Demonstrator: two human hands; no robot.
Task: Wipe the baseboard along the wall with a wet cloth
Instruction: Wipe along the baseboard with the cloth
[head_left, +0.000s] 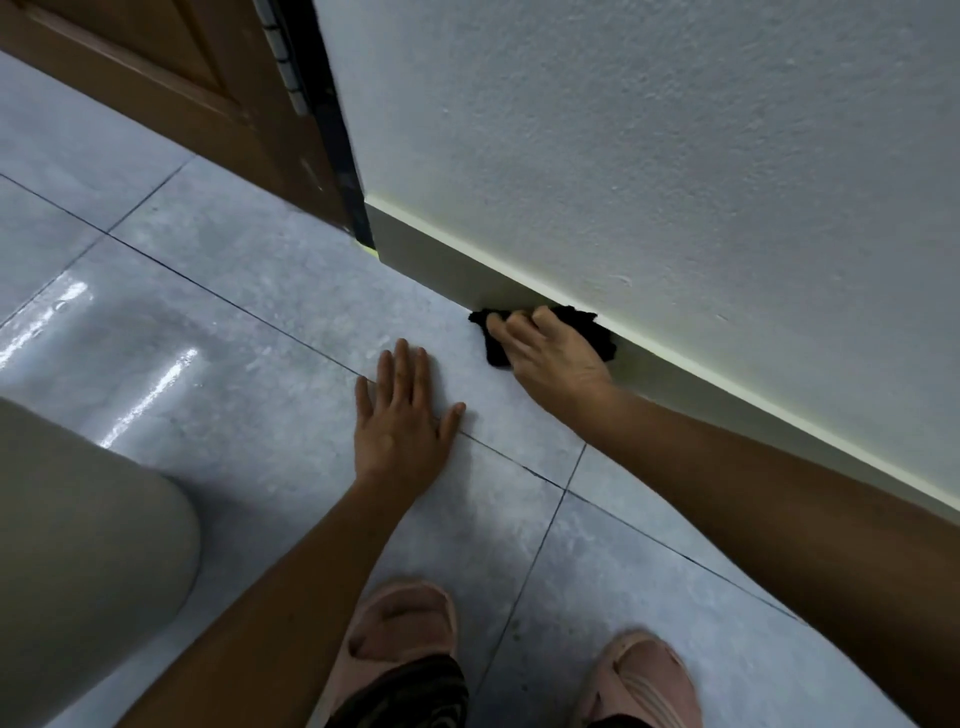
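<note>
A grey baseboard (436, 254) runs along the foot of the white textured wall (649, 156), from the door frame down to the right edge. My right hand (545, 353) presses a black cloth (587, 325) against the baseboard about midway along it; the cloth bunches under my fingers and touches the floor. My left hand (402, 415) lies flat on the tiled floor, fingers spread, holding nothing, a little left of the cloth.
A brown wooden door (171, 88) with a dark frame (337, 135) stands at the baseboard's left end. Glossy grey floor tiles (208, 312) stretch to the left. My feet in pink slippers (400, 639) are at the bottom, and my knee (88, 545) is at lower left.
</note>
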